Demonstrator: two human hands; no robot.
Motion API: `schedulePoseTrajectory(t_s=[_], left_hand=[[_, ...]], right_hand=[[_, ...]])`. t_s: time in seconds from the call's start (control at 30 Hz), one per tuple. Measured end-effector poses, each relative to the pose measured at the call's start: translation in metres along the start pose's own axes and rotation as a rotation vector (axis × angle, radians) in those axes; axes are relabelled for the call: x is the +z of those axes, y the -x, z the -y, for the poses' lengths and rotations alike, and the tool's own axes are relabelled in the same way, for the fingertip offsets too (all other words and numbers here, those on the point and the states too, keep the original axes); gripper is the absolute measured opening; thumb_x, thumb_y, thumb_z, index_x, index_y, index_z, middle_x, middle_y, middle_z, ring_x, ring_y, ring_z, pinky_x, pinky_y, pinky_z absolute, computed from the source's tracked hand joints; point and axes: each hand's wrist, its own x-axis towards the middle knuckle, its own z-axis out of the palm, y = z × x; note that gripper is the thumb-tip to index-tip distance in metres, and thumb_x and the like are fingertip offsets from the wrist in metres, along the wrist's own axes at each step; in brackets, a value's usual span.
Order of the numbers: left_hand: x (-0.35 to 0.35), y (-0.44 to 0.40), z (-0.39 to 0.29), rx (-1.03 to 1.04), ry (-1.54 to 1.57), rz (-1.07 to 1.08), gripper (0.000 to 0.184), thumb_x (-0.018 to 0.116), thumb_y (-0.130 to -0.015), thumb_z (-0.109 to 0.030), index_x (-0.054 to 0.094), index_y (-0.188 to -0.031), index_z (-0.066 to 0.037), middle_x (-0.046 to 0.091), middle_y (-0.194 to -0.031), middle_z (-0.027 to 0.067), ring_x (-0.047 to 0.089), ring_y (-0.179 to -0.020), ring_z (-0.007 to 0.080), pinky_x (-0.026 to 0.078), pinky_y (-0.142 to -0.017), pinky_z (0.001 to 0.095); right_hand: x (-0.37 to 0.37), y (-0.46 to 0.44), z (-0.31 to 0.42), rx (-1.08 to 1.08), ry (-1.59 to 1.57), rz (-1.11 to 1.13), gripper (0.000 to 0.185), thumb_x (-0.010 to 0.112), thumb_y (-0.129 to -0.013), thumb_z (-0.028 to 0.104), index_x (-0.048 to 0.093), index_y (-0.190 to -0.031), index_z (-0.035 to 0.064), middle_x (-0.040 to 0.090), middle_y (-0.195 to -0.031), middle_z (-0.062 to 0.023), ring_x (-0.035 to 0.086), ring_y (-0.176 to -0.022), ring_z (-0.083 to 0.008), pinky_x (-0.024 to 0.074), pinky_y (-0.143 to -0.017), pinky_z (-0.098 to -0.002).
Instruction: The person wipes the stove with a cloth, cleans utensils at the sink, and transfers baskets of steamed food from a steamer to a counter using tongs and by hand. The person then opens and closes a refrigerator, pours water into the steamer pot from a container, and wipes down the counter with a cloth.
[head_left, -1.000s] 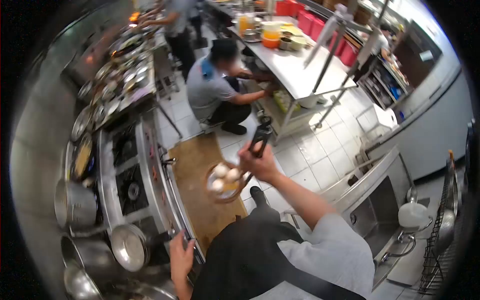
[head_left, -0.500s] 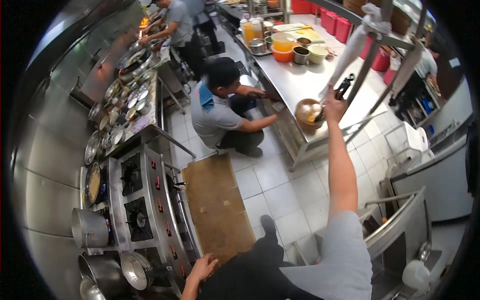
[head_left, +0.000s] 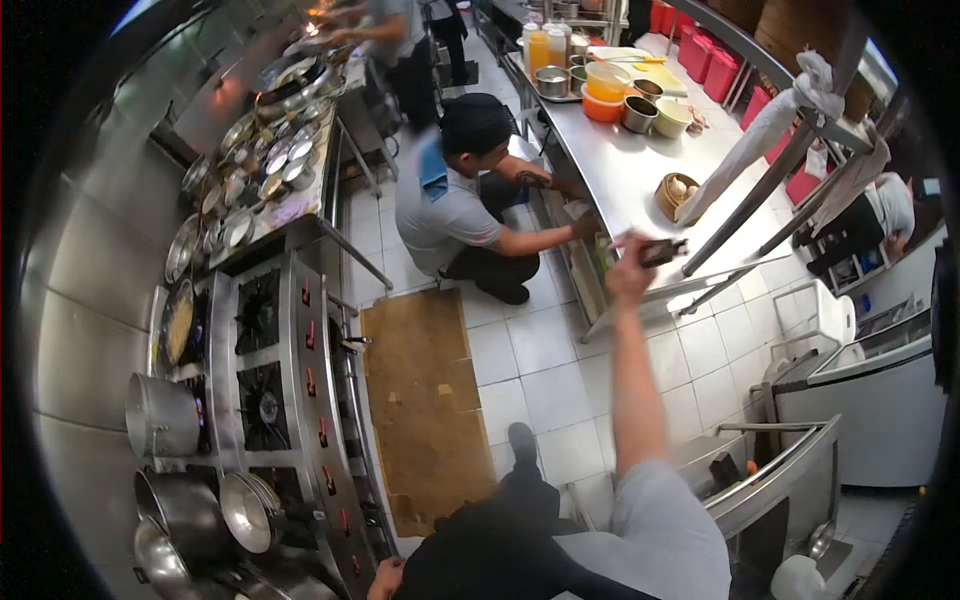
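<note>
My right hand is stretched forward at the near end of the steel table. It is closed around a dark clamp-like tool, which is blurred and points to the right. Past the tool, apart from it, a round bamboo steamer basket with several pale round pieces in it rests on the table. My left hand is low at the bottom edge, mostly hidden beside my dark apron, near the stove front; its fingers cannot be made out.
A person crouches left of the table, reaching under it. To my left is a stove with pots and a wok. A steel post with a tied plastic bag stands by the table. A brown mat covers the floor.
The bamboo basket, held near my right hand before, now sits on the table farther away. My right hand has drawn back with the tool. My left hand has dropped toward the bottom edge.
</note>
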Motion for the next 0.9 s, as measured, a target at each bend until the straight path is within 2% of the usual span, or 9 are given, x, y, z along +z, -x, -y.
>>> schedulePoseTrajectory(t_s=[0.03, 0.1, 0.17, 0.23, 0.33, 0.37, 0.5, 0.77, 0.9], left_hand=[[0.02, -0.013, 0.005, 0.215, 0.029, -0.112, 0.036, 0.056, -0.087, -0.034, 0.063, -0.105, -0.003, 0.064, -0.097, 0.016, 0.061, -0.093, 0.0287, 0.046, -0.083, 0.0364], [0.028, 0.028, -0.029, 0.588, 0.088, -0.27, 0.04, 0.058, -0.085, -0.04, 0.065, -0.092, -0.001, 0.063, -0.079, 0.0203, 0.062, -0.08, 0.0328, 0.047, -0.074, 0.037], [0.034, 0.057, -0.059, 0.604, 0.256, -0.337, 0.039, 0.057, -0.085, -0.039, 0.065, -0.091, -0.001, 0.062, -0.078, 0.0203, 0.061, -0.077, 0.0332, 0.047, -0.072, 0.0375], [0.045, 0.059, -0.061, 0.617, 0.423, -0.396, 0.038, 0.057, -0.085, -0.038, 0.064, -0.09, 0.0, 0.062, -0.078, 0.0203, 0.061, -0.075, 0.0336, 0.047, -0.071, 0.038], [0.071, 0.045, -0.03, 0.526, 0.58, -0.535, 0.037, 0.056, -0.085, -0.036, 0.064, -0.088, 0.0, 0.062, -0.077, 0.0203, 0.061, -0.072, 0.0342, 0.047, -0.069, 0.0388], [0.081, 0.021, -0.006, 0.321, 0.439, -0.508, 0.036, 0.054, -0.087, -0.034, 0.062, -0.086, 0.002, 0.062, -0.08, 0.0204, 0.061, -0.076, 0.0343, 0.046, -0.068, 0.0408], [0.135, 0.027, 0.067, 0.119, 0.8, -0.637, 0.041, 0.055, -0.084, -0.04, 0.063, -0.089, 0.0, 0.064, -0.089, 0.0209, 0.061, -0.088, 0.0361, 0.047, -0.077, 0.042], [0.26, 0.035, 0.16, -0.126, 1.149, -0.623, 0.04, 0.057, -0.083, -0.041, 0.064, -0.091, -0.003, 0.064, -0.093, 0.0194, 0.06, -0.091, 0.0349, 0.047, -0.083, 0.0429], [0.3, 0.048, 0.163, -0.191, 1.323, -0.688, 0.037, 0.057, -0.083, -0.039, 0.064, -0.093, -0.004, 0.064, -0.093, 0.0184, 0.061, -0.087, 0.0344, 0.048, -0.08, 0.0425]], right_hand=[[0.015, 0.041, -0.007, 0.034, -0.126, 0.107, 0.016, 0.051, -0.094, 0.017, 0.05, -0.084, 0.0049, 0.056, -0.068, -0.005, 0.054, -0.062, -0.0142, 0.0457, -0.069, -0.0293], [0.039, 0.14, -0.011, 0.228, -0.307, 0.416, 0.016, 0.052, -0.094, 0.018, 0.055, -0.1, 0.0044, 0.063, -0.09, -0.0057, 0.058, -0.069, -0.0127, 0.0485, -0.064, -0.0288], [0.079, 0.243, 0.02, 0.708, -0.301, 0.482, 0.016, 0.056, -0.092, 0.02, 0.058, -0.093, 0.0043, 0.062, -0.087, -0.0034, 0.056, -0.069, -0.0092, 0.0467, -0.059, -0.0267], [0.116, 0.318, 0.067, 0.751, -0.251, 0.756, 0.017, 0.058, -0.091, 0.019, 0.055, -0.082, 0.0043, 0.057, -0.07, -0.0024, 0.055, -0.059, -0.0098, 0.045, -0.053, -0.0267], [0.167, 0.394, 0.194, 0.825, -0.413, 1.073, 0.02, 0.058, -0.09, 0.019, 0.052, -0.078, 0.004, 0.053, -0.063, -0.0024, 0.053, -0.053, -0.0112, 0.0444, -0.05, -0.0277], [0.186, 0.419, 0.224, 0.798, -0.467, 1.125, 0.022, 0.058, -0.09, 0.021, 0.052, -0.078, 0.0039, 0.052, -0.061, -0.0017, 0.052, -0.051, -0.0115, 0.0438, -0.05, -0.029], [0.25, 0.535, 0.318, 0.89, -1.078, 1.443, 0.029, 0.053, -0.093, 0.026, 0.046, -0.075, 0.0037, 0.047, -0.061, -0.0057, 0.05, -0.055, -0.0177, 0.0474, -0.058, -0.0355], [0.248, 0.775, 0.467, 1.114, -1.056, 1.786, 0.032, 0.047, -0.095, 0.029, 0.043, -0.074, 0.0066, 0.044, -0.064, -0.0049, 0.047, -0.062, -0.0183, 0.0472, -0.067, -0.0401], [0.22, 0.865, 0.496, 0.912, -0.975, 1.982, 0.03, 0.05, -0.094, 0.022, 0.046, -0.071, 0.0029, 0.048, -0.064, -0.0066, 0.05, -0.059, -0.0168, 0.0502, -0.067, -0.0391]])
